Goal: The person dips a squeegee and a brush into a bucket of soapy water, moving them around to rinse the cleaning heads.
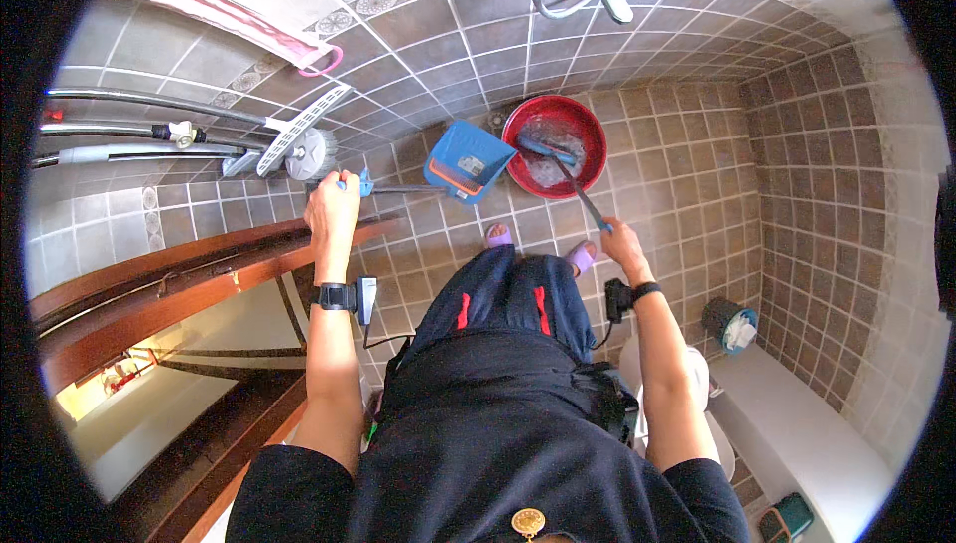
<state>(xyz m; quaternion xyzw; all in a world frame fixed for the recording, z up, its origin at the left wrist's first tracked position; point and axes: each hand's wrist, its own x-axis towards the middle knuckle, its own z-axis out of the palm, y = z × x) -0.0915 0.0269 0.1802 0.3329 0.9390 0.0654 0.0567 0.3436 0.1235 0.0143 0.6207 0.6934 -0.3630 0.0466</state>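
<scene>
- Gripping the dustpan handle (406, 189), the left hand (332, 206) was curled closed.
- The right hand (623, 244) clasped the long-handled brush (583, 194).
- The blue brush head (548, 151) lay in water (545, 177) inside the red basin (595, 135).
- The blue dustpan (448, 149) sat at the basin's left rim.

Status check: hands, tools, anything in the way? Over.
Left hand gripping blue dustpan by its handle. Right hand gripping brush, head inside red basin. Dustpan corner at basin's left rim, contact unclear.
</scene>
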